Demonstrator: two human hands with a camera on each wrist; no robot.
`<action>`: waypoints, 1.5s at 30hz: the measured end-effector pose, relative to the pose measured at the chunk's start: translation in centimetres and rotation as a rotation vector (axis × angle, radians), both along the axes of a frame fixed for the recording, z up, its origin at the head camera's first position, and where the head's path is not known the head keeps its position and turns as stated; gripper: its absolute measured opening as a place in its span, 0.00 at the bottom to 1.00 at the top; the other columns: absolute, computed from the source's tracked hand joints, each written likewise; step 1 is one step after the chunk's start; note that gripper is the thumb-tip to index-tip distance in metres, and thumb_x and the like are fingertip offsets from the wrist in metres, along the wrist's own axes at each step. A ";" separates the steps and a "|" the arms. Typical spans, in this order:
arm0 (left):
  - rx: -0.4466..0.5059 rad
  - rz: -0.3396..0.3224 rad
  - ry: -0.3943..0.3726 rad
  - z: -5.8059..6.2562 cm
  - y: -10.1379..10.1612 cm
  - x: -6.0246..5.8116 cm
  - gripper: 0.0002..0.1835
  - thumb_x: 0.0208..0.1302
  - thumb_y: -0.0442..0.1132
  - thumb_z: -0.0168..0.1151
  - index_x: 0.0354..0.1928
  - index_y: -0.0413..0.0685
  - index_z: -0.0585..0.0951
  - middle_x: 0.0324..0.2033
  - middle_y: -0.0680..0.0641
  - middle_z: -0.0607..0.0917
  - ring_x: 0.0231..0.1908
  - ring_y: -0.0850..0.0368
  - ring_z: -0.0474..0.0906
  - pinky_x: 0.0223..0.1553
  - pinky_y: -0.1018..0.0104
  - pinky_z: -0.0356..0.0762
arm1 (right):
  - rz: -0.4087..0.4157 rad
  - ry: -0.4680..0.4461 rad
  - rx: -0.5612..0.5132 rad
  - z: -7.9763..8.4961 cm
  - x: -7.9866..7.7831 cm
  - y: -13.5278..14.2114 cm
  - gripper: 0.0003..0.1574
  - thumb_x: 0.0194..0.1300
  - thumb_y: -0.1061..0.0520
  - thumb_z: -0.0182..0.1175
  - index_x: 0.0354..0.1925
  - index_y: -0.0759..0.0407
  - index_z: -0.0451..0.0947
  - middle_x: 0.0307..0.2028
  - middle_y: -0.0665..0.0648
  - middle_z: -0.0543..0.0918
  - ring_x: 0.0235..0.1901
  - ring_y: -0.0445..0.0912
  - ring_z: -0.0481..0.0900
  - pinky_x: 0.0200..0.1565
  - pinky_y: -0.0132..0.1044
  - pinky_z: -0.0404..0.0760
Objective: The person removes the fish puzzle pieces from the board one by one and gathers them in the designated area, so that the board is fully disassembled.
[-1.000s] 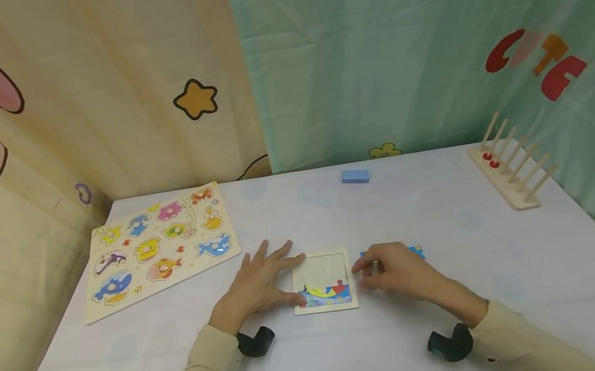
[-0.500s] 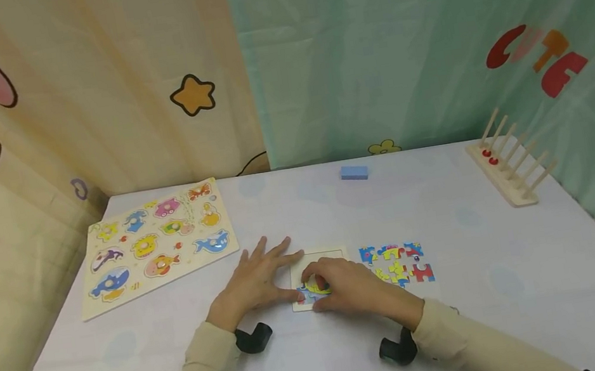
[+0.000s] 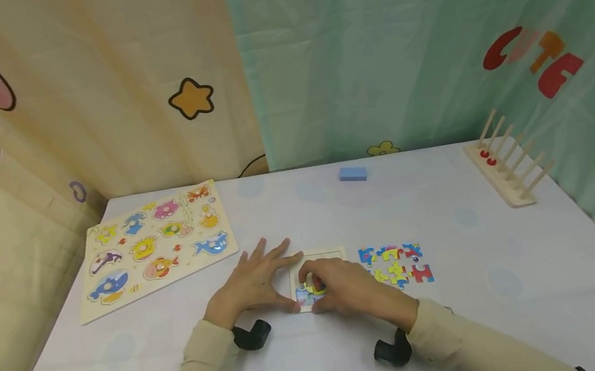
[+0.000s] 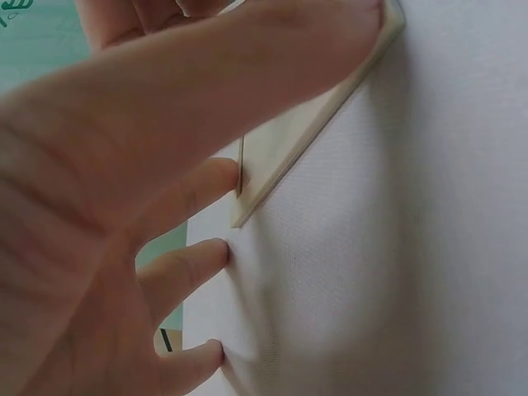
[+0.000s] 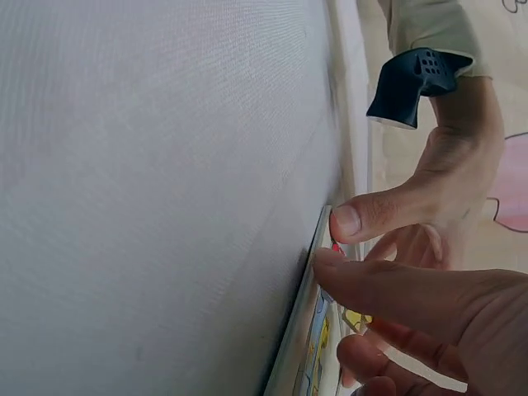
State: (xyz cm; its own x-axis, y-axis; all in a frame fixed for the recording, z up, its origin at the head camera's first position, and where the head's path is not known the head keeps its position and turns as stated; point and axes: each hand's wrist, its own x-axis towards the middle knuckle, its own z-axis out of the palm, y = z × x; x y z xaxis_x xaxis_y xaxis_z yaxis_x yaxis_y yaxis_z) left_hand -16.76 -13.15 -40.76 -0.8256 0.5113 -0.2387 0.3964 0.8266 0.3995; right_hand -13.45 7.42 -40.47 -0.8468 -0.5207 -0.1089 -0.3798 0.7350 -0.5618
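Observation:
A small square puzzle tray (image 3: 316, 254) lies on the table before me, with colourful jigsaw pieces (image 3: 302, 297) along its near side. My left hand (image 3: 251, 285) spreads its fingers at the tray's left edge; in the left wrist view the thumb (image 4: 330, 49) presses on one corner. My right hand (image 3: 347, 287) curls over the tray, its thumb (image 5: 338, 268) at the near rim. A yellow puzzle piece (image 5: 355, 318) shows raised among its fingers and appears pinched, though the fingers hide much of it. Loose puzzle pieces (image 3: 397, 272) lie to the tray's right.
At the back left lies a large sea-animal knob puzzle board (image 3: 155, 245). A blue block (image 3: 352, 174) sits near the table's back edge. On the right stands a wooden peg rack (image 3: 504, 177) with red beads. Patterned curtains (image 3: 313, 61) hang behind the table.
My right hand has moved left from the loose pieces onto the tray, uncovering those pieces. Over the last half second it has stayed there. My left hand keeps its place at the tray's edge.

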 end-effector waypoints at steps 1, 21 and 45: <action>-0.001 0.000 0.001 -0.1 0.0 0.0 0.51 0.39 0.62 0.79 0.70 0.65 0.70 0.76 0.51 0.56 0.75 0.36 0.39 0.68 0.30 0.39 | -0.003 0.003 -0.002 0.0 0.1 0.0 0.27 0.49 0.55 0.77 0.47 0.47 0.77 0.31 0.44 0.75 0.31 0.39 0.71 0.31 0.32 0.72; -0.017 0.008 0.007 0.0 0.2 0.0 0.53 0.36 0.61 0.81 0.70 0.66 0.70 0.75 0.51 0.57 0.75 0.36 0.41 0.68 0.30 0.41 | -0.190 -0.164 -0.355 -0.3 0.1 2.4 0.06 0.54 0.58 0.74 0.32 0.50 0.87 0.22 0.43 0.85 0.28 0.40 0.80 0.29 0.33 0.73; -0.011 0.017 -0.015 0.1 0.3 0.0 0.52 0.38 0.58 0.82 0.71 0.64 0.70 0.76 0.51 0.56 0.75 0.37 0.39 0.69 0.31 0.39 | -0.334 -0.304 -0.329 -1.1 3.0 10.9 0.09 0.51 0.54 0.74 0.33 0.54 0.88 0.26 0.48 0.88 0.33 0.43 0.84 0.35 0.34 0.77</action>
